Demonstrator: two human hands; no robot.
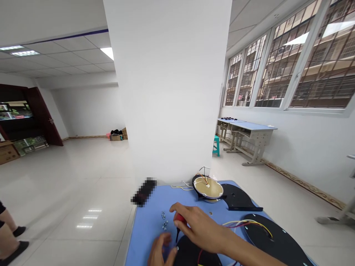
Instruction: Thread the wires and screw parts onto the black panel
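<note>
Right hand (197,225) grips a screwdriver (180,218); beneath it, a disc (188,253). Left hand (157,252): grip, cannot tell; screws (165,224) lie just beyond.

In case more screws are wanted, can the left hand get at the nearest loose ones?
Likely yes: the left hand is close to those screws with only blue tabletop between, and the right hand, holding the red screwdriver, is to one side.

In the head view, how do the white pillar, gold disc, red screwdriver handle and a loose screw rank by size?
White pillar
Gold disc
Red screwdriver handle, partly covered by the right hand
Loose screw
</note>
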